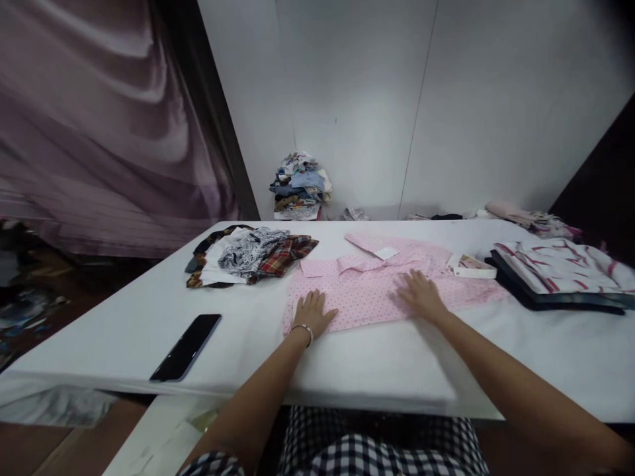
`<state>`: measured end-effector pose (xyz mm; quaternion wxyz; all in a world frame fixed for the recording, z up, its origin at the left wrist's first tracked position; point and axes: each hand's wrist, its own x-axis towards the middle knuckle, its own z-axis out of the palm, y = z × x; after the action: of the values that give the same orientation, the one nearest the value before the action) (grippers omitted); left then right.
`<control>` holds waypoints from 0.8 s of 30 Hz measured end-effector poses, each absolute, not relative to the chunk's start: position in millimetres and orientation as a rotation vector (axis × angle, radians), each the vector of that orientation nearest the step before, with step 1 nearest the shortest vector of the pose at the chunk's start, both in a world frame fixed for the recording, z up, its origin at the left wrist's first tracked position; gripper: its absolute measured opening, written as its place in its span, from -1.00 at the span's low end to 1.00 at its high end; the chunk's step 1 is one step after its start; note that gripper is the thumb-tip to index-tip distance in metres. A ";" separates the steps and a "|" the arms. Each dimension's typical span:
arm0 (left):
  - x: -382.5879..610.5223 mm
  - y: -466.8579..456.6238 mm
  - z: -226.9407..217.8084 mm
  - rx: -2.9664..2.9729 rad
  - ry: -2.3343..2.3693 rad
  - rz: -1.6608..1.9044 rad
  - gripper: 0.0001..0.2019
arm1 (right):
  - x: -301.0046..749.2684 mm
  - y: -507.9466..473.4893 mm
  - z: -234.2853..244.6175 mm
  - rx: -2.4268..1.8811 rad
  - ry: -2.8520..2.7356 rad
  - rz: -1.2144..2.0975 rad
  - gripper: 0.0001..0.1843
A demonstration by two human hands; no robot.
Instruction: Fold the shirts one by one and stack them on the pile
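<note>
A pink garment with small dark dots (357, 294) lies spread on the white-covered table, partly folded over itself toward the back. My left hand (313, 312) rests flat on its near left part, fingers spread, with a bracelet at the wrist. Farther right, my right hand (421, 295) lies palm down on the same cloth, its fingers apart and slightly blurred. A small white tag or paper (385, 253) sits on the garment's upper part. Just beyond my right hand, a white open box (472, 267) stands at the garment's right side.
A black phone (186, 348) lies at the table's front left. Behind it is a heap of folded clothes (248, 254). Folded garments (565, 268) are stacked at the right. Against the wall stands a tall clothes pile (300, 187); a mauve curtain (99, 119) hangs at left.
</note>
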<state>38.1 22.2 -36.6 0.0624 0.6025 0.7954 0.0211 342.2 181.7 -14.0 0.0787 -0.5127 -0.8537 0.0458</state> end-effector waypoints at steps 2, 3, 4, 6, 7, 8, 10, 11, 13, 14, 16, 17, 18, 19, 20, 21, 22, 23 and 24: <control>39.6 22.5 -37.5 1.825 2.404 0.064 -0.20 | 315.0 171.9 -16.8 -1.415 -2.664 0.196 -0.23; 39.8 22.3 -37.4 1.823 2.404 0.067 -0.20 | 306.2 168.5 -20.7 -1.385 -2.711 0.231 -0.22; 39.6 22.2 -36.5 1.817 2.403 0.072 -0.21 | 300.6 166.1 -25.6 -1.370 -2.749 0.264 -0.21; 38.0 23.3 -31.9 1.780 2.394 0.092 -0.25 | 296.9 164.4 -36.2 -1.375 -2.790 0.305 -0.21; 36.8 25.1 -28.2 1.749 2.395 0.111 -0.28 | 297.3 164.5 -40.7 -1.383 -2.793 0.307 -0.22; 35.3 27.9 -23.9 1.718 2.403 0.137 -0.31 | 298.3 164.8 -44.1 -1.388 -2.790 0.301 -0.22; 31.9 36.4 -15.6 1.683 2.447 0.198 -0.35 | 300.3 165.2 -47.3 -1.390 -2.787 0.294 -0.22; 30.1 41.6 -12.8 1.689 2.481 0.225 -0.36 | 301.0 164.8 -47.1 -1.392 -2.789 0.301 -0.22; 26.5 52.3 -11.8 1.727 2.533 0.243 -0.35 | 302.1 163.0 -44.1 -1.387 -2.795 0.335 -0.20; 24.8 57.0 -13.8 1.736 2.536 0.221 -0.34 | 302.7 161.9 -41.5 -1.385 -2.799 0.361 -0.20; 21.9 63.9 -21.1 1.726 2.505 0.155 -0.31 | 303.8 161.9 -34.2 -1.378 -2.809 0.442 -0.19; 20.7 66.0 -25.3 1.715 2.482 0.125 -0.29 | 303.9 163.9 -29.4 -1.374 -2.807 0.499 -0.19; 19.8 67.2 -29.3 1.706 2.464 0.106 -0.27 | 303.4 168.1 -23.7 -1.368 -2.787 0.549 -0.20; 19.1 67.8 -32.5 1.703 2.456 0.098 -0.26 | 301.9 174.8 -17.3 -1.363 -2.749 0.578 -0.22; 18.6 67.9 -34.8 1.705 2.456 0.097 -0.26 | 299.2 184.1 -10.5 -1.360 -2.695 0.577 -0.27; 18.4 67.8 -36.2 1.705 2.459 0.096 -0.25 | 295.3 196.0 -3.5 -1.371 -2.632 0.550 -0.32; 18.3 67.5 -36.9 1.704 2.462 0.093 -0.25 | 290.1 210.1 3.1 -1.400 -2.571 0.508 -0.37; 18.4 67.3 -37.0 1.701 2.468 0.091 -0.25 | 283.8 225.7 8.8 -1.442 -2.521 0.467 -0.41; 18.5 67.1 -37.0 1.698 2.474 0.089 -0.26 | 276.5 241.9 13.2 -1.489 -2.486 0.439 -0.43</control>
<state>18.5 67.1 -37.0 0.0696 0.5643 0.8221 0.0295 276.5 241.9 13.2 0.1053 -0.5054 -0.8434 0.1489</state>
